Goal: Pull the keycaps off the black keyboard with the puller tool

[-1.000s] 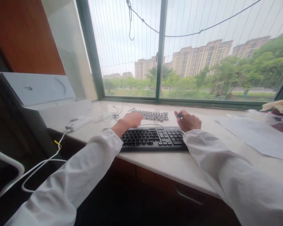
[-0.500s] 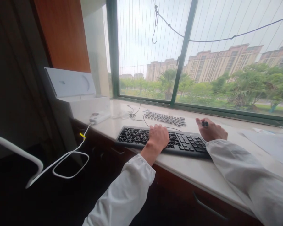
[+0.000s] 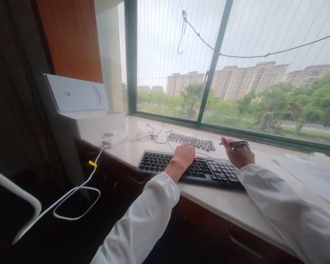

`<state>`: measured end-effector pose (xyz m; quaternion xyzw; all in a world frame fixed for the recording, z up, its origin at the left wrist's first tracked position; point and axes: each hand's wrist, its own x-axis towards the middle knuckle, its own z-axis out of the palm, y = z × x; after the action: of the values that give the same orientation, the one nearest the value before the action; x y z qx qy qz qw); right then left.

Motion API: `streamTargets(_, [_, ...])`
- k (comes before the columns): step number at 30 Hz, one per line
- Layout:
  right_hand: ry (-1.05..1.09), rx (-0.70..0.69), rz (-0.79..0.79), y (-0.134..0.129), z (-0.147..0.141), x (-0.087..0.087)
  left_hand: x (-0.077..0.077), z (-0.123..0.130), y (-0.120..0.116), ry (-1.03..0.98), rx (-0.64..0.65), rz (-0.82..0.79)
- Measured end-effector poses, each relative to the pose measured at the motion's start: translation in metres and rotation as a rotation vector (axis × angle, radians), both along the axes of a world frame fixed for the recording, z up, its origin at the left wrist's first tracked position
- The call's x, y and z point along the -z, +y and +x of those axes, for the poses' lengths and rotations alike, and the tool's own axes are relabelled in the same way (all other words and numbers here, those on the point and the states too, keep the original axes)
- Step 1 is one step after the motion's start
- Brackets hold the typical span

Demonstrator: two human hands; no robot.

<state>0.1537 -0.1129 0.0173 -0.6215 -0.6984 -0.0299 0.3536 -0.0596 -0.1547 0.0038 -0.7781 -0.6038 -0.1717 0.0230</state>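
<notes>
A black keyboard (image 3: 220,169) lies along the front edge of the counter, with bare key sockets showing on its left and middle parts. My left hand (image 3: 184,154) rests over its upper middle, fingers curled down; what they hold, if anything, is hidden. Just past the keyboard's right end, my right hand (image 3: 238,154) is closed around a small dark tool (image 3: 238,144). Behind the keyboard, rows of loose keycaps (image 3: 192,141) are laid out on the white counter (image 3: 143,124).
At the left stands an open white box (image 3: 99,123), with a white power strip (image 3: 114,139) and its cable before it. A thin dark cable (image 3: 154,136) lies coiled near the keycaps. Papers (image 3: 308,170) spread at the right, and a window (image 3: 170,58) rises behind.
My left hand has shifted slightly up the keyboard. My right hand has turned, so that more of the dark tool shows. The whole view has shifted a little.
</notes>
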Motion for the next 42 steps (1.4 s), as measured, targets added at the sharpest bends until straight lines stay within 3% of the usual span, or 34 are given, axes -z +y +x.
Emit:
streamTargets(4, [0.07,-0.19,-0.016,0.0,-0.023,-0.02,-0.016,-0.005,0.012,0.098,0.104,-0.032])
streamTargets(7, [0.163,-0.279,-0.066,0.007,-0.041,-0.023,-0.028,-0.007,0.025,0.171,0.187,-0.092])
streamTargets(11, [0.264,-0.272,-0.097,0.019,-0.053,-0.003,-0.032,-0.014,0.039,0.17,0.317,-0.177])
streamTargets(15, [0.259,-0.322,-0.152,0.026,-0.054,0.019,-0.025,-0.028,0.045,0.051,0.464,-0.148])
streamTargets(20, [0.362,-0.334,-0.2,0.028,-0.054,0.025,-0.014,-0.042,0.047,-0.137,0.529,-0.207])
streamTargets(25, [0.294,-0.345,-0.254,0.021,-0.061,0.026,-0.014,-0.043,0.043,-0.118,0.524,-0.131])
streamTargets(30, [0.173,-0.333,-0.231,0.016,-0.066,0.025,-0.018,-0.029,0.032,0.112,0.375,-0.026])
streamTargets(36, [0.095,-0.339,-0.205,0.015,-0.067,0.027,-0.007,-0.008,0.015,0.242,0.228,0.134])
streamTargets(42, [0.104,-0.331,-0.239,0.016,-0.065,0.029,-0.001,-0.005,0.008,0.361,0.284,0.234])
